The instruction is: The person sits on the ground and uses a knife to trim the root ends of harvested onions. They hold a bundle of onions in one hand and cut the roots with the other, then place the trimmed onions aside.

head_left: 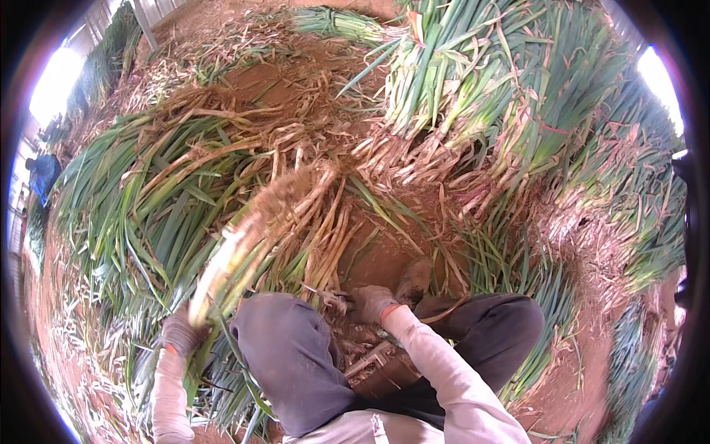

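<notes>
**Pale-and-green stalk bunch in your left fist, beside your knee**

Your left hand (183,331), in a rough brown work glove, is closed around a bunch of long, leafy stalks (214,275), slick and whitish near your grip and fuzzy brown toward the far end, where blur softens the outline. The bunch starts just left of your bent left knee (281,333), covered in smooth dark grey cloth, and slants up and across ahead of it. Narrow, strap-like green leaves hang below your fist on the knee's left side.

Your right hand (372,303), also in a brown glove, with an orange band at the wrist, sits just right of that knee. Its fingers are curled beside a shaggy, greyish-brown fibrous clump (334,300); you cannot tell from here whether they grip it.

Ahead of the knee, thin tan stalks (336,240) with dry, papery skins fan out over reddish-brown soil (370,255). Left of it and beyond spreads a heap of flat, glossy green leaves (126,189). Well ahead and to the right of the knee lies a larger, thick pile of green-topped stalks (518,89), its pale, stringy lower ends pointing toward you.
</notes>
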`<action>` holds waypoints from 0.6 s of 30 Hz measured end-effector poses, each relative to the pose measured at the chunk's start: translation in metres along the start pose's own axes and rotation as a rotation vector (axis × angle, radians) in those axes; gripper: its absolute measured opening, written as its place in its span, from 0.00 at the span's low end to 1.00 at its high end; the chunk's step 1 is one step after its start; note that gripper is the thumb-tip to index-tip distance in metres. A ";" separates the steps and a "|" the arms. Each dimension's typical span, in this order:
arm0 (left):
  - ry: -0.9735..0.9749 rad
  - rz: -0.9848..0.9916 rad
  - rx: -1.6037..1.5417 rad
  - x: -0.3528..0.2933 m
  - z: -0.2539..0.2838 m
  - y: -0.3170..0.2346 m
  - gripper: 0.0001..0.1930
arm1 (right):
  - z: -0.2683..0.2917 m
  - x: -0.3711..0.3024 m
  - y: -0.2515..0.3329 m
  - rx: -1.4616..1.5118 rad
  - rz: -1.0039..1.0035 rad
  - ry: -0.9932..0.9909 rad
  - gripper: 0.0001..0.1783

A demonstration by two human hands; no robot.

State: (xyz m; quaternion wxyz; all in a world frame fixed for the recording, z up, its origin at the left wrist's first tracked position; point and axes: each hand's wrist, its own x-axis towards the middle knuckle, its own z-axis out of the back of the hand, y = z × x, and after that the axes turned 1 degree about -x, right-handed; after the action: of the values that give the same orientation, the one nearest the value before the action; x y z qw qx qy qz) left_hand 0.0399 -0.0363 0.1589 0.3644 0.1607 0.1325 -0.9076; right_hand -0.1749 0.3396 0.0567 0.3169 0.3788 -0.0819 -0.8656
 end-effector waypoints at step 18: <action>0.099 -0.108 -0.052 0.125 -0.092 -0.100 0.22 | 0.025 -0.009 0.008 -0.054 -0.095 -0.047 0.29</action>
State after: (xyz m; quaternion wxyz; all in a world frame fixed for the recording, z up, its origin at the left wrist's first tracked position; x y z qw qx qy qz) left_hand -0.0976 -0.0106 0.0387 0.3122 0.1884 0.1826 -0.9131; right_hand -0.1843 0.3366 0.0827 0.2838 0.3533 -0.0478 -0.8901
